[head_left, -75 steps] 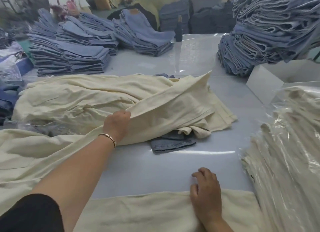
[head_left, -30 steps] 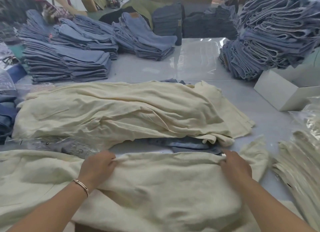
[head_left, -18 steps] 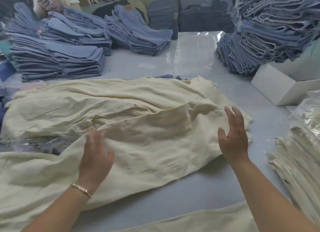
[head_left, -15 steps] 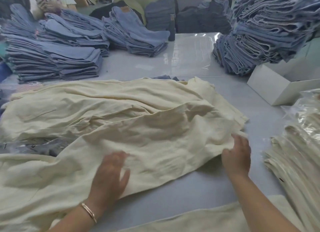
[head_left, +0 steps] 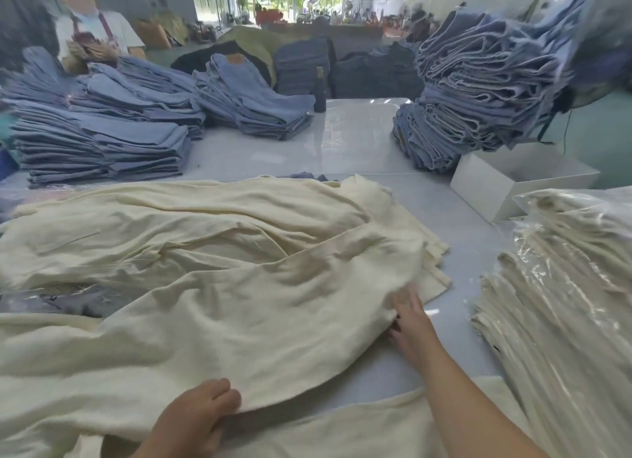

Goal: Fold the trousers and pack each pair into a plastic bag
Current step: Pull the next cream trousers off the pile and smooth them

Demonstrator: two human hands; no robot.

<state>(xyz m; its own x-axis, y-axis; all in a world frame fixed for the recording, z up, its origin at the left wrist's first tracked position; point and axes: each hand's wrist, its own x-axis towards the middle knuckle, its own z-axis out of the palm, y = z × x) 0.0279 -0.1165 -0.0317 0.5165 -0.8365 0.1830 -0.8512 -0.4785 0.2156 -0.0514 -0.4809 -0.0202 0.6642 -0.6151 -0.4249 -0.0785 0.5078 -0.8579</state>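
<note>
A cream pair of trousers (head_left: 246, 324) lies spread across the grey table in front of me, partly over a heap of more cream trousers (head_left: 178, 225). My left hand (head_left: 196, 415) grips the near edge of the spread pair at the bottom centre. My right hand (head_left: 410, 324) holds its right edge, thumb tucked under the cloth. Another cream cloth (head_left: 359, 430) lies along the near table edge under my forearms. Cream trousers packed in clear plastic bags (head_left: 561, 293) are stacked at the right.
Stacks of folded blue jeans stand at the left (head_left: 99, 149), back centre (head_left: 253, 105) and back right (head_left: 478, 95). A white box (head_left: 492, 190) sits behind the bagged stack. A dark bottle (head_left: 320, 91) stands at the back. A person (head_left: 95, 36) stands at far left.
The spread trousers were flung out over the heap. Both hands then slid back towards me across the cloth and now hold its near and right edges.
</note>
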